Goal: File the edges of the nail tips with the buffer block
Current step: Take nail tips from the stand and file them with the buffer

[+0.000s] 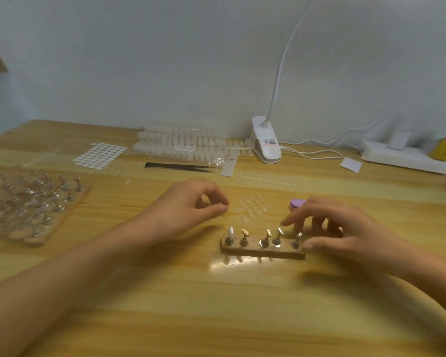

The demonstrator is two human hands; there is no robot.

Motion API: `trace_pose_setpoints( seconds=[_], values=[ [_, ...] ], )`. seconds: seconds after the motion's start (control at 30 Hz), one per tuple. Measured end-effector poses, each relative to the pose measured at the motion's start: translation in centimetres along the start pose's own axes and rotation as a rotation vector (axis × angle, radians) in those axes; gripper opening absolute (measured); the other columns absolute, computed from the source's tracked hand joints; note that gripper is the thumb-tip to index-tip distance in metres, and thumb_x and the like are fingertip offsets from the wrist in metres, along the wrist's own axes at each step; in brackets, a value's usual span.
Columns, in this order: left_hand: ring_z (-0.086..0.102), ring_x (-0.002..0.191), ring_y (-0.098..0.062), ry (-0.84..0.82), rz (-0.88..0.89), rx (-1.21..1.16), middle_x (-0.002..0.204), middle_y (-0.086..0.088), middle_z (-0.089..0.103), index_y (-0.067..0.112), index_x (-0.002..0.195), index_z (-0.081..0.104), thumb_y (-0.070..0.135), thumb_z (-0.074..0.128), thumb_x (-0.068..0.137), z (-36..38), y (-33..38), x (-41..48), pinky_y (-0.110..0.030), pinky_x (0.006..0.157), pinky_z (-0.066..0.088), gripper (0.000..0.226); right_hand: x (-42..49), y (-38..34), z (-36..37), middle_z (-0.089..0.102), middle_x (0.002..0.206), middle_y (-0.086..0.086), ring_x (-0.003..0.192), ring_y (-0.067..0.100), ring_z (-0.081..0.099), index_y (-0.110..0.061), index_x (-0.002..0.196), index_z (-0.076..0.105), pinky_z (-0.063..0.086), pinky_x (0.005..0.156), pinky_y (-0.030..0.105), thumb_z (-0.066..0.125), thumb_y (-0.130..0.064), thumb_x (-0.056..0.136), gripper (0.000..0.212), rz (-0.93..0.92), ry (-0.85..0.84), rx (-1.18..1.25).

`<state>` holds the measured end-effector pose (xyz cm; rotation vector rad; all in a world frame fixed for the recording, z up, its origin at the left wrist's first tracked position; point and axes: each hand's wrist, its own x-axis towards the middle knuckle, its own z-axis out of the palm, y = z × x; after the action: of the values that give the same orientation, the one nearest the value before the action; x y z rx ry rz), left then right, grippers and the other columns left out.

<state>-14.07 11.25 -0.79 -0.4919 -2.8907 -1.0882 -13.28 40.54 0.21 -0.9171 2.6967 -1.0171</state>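
Presently both hands sit near the middle of the counter point(216, 292), somewhat toward its near edge.

Left hand point(188, 204): fingers curled, thumb and forefinger tips brought together. Whether a clear tip is pinched between them I cannot tell; too small, too blurred.

Right hand point(337, 233): fingers spread and lightly bent over the right end of the wooden stand strip point(263, 249), thumb touching that end. It holds nothing that shows.

The strip carries five small metal stands. The leftmost bears a clear nail tip point(231, 231); the tops of the others are not sharp enough to read.

Buffer block point(298, 203): purple, lying on the counter just behind the right hand, partly hidden by its fingers, untouched. A clear sprue of nail tips point(252, 208) lies between the hands, beyond the strip.

Judgement: filing not yet begun; this looks like setting up. To do the step well:
- Take the buffer block in the right hand, gripped short near the working end.
- Steady the work with the left hand, either pinching the tip by its sides or pressing the strip down so the stand cannot swivel.
- Use light strokes along the edge, one direction, with the block slightly tilted.
- Go gently: the plastic looks thin and would likely flex or pop off under pressure.
- Watch the neighbouring stands; they crowd close and are easy to knock.
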Motion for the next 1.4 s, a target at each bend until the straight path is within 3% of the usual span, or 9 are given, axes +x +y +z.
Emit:
trace_pose_setpoints(
  seconds=[0.17,0.27,0.37,0.47,0.7,0.87,1.07,1.3,1.4],
  values=[
    [0.050,0.091,0.002,0.064,-0.002,0.258,0.102,0.019,0.048,0.036,0.100,0.056,0.065,0.059,0.079,2.2,1.1,3.0,-0.025,0.073,0.046,0.036,0.2,0.5,1.3,0.059,0.092,-0.027,0.111,0.033,0.061,-0.041,0.090,0.069,0.050,0.087,0.037,0.082,-0.038,0.072,0.023,-0.054,0.017,-0.024],
    [0.049,0.087,0.003,0.019,-0.008,0.236,0.098,0.018,0.047,0.036,0.092,0.057,0.057,0.070,0.076,2.5,1.3,4.1,-0.025,0.074,0.044,0.030,0.5,0.9,1.2,0.056,0.083,-0.033,0.076,0.006,0.060,-0.038,0.090,0.068,0.053,0.083,0.030,0.086,-0.029,0.073,0.027,-0.052,-0.009,-0.032],
    [0.052,0.079,0.009,-0.046,-0.021,0.106,0.090,0.019,0.052,0.036,0.083,0.058,0.041,0.080,0.073,2.1,1.4,4.5,-0.011,0.067,0.041,0.025,1.2,0.6,-0.5,0.065,0.091,-0.026,0.071,-0.002,0.054,-0.038,0.093,0.071,0.045,0.070,0.014,0.081,-0.051,0.073,0.025,-0.018,-0.139,0.062],
    [0.052,0.065,0.020,-0.052,-0.051,-0.059,0.085,0.015,0.062,0.031,0.084,0.061,0.028,0.084,0.070,2.1,1.5,4.6,-0.003,0.058,0.039,0.028,2.9,0.6,-2.1,0.070,0.091,-0.019,0.076,0.002,0.059,-0.039,0.089,0.071,0.045,0.064,0.013,0.065,-0.052,0.085,0.015,-0.015,0.098,0.053],
    [0.067,0.074,-0.008,0.081,0.061,-0.394,0.083,0.006,0.070,0.020,0.087,0.065,0.012,0.078,0.078,2.7,2.2,3.8,-0.023,0.067,0.056,0.018,5.6,0.3,1.2,0.071,0.086,-0.015,0.081,0.018,0.064,-0.036,0.097,0.069,0.053,0.071,0.045,0.074,-0.033,0.083,0.015,-0.018,0.288,-0.003],
    [0.064,0.084,-0.008,0.233,0.194,-0.283,0.094,0.010,0.066,0.020,0.089,0.065,0.022,0.074,0.081,3.2,2.1,3.5,-0.027,0.072,0.053,0.012,5.7,0.1,1.5,0.073,0.076,-0.011,0.074,0.009,0.067,-0.025,0.090,0.071,0.048,0.064,0.026,0.076,-0.021,0.084,0.009,-0.059,0.336,0.129],
    [0.062,0.095,-0.021,0.557,0.666,0.385,0.096,0.001,0.066,0.014,0.081,0.069,0.027,0.067,0.085,2.9,1.6,3.5,-0.040,0.078,0.046,0.015,5.5,-0.5,1.1,0.075,0.078,-0.001,0.067,0.005,0.067,-0.022,0.094,0.073,0.047,0.053,0.011,0.074,-0.020,0.086,0.009,0.085,0.287,0.502],
    [0.059,0.083,0.002,0.092,0.098,-0.584,0.092,0.011,0.069,0.020,0.089,0.066,0.038,0.069,0.080,3.1,2.0,3.7,-0.021,0.069,0.044,0.020,5.1,0.1,0.9,0.068,0.086,-0.012,0.082,0.008,0.054,-0.018,0.091,0.073,0.045,0.064,0.024,0.068,-0.027,0.085,0.012,-0.439,0.538,-0.398],
    [0.059,0.082,-0.002,0.003,-0.008,-0.878,0.091,0.008,0.069,0.014,0.092,0.063,0.034,0.064,0.077,2.9,1.5,3.9,-0.017,0.060,0.045,0.025,5.3,0.3,1.1,0.068,0.086,-0.016,0.087,0.005,0.054,-0.021,0.096,0.072,0.043,0.083,0.036,0.072,-0.029,0.082,0.017,-0.383,0.577,-0.346]
  ],
)
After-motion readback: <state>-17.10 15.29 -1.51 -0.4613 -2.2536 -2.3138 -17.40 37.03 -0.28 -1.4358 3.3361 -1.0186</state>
